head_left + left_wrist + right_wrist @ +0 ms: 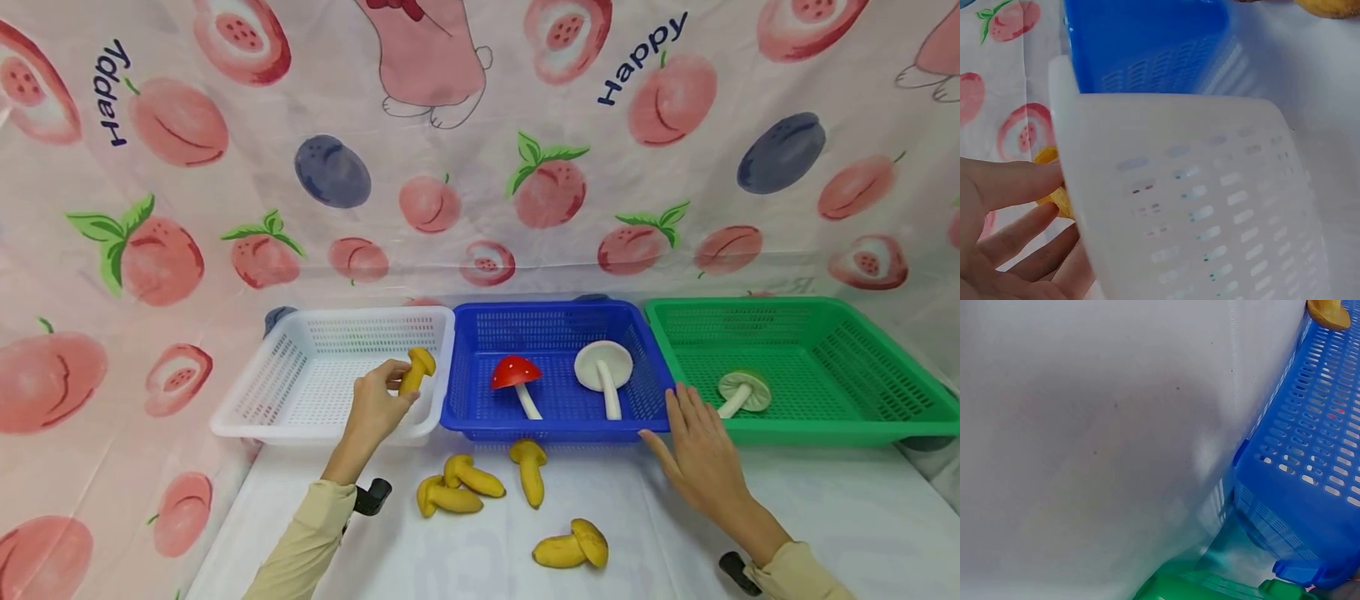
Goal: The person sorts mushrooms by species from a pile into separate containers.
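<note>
My left hand pinches a yellow toy mushroom between thumb and fingers, cap up, over the right side of the white basket. In the left wrist view, the basket wall hides part of this mushroom. Fingers straight, my right hand rests at the front corner where the blue basket meets the green basket. A red-capped mushroom and a white mushroom lie in the blue basket. In the green one lies a pale greenish mushroom.
Several more yellow mushrooms lie on the white tablecloth before the baskets, one close to the blue basket and another nearer me. A fruit-patterned cloth hangs behind the row of baskets.
</note>
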Demonstrator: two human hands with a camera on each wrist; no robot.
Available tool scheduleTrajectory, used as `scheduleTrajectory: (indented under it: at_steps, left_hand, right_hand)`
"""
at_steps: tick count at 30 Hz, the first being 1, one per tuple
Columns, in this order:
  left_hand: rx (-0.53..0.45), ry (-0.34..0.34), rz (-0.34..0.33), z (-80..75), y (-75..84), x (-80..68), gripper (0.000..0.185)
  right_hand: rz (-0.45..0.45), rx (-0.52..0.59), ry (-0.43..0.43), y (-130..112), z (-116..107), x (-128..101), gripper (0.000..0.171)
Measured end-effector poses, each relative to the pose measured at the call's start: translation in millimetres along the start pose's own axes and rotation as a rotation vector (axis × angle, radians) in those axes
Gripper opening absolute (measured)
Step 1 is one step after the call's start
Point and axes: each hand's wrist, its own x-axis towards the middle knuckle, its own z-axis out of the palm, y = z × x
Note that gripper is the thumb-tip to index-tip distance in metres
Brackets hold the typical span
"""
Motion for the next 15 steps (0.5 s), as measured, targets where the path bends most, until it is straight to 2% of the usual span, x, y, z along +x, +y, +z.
scheduleTrajectory:
  at_steps: [8, 15]
  left_hand:
    - [-0.002, -0.054, -0.055, 5.2, -12.3, 11.8, 0.038]
    - [0.005, -0.136, -0.125, 10.8, -20.8, 19.5, 0.038]
  right_hand:
    - [-0.006, -0.001, 0.018, 2.0, 0.0, 0.4, 0.072]
    - [-0.003, 0.002, 0.019, 0.3, 1.7, -0.4, 0.072]
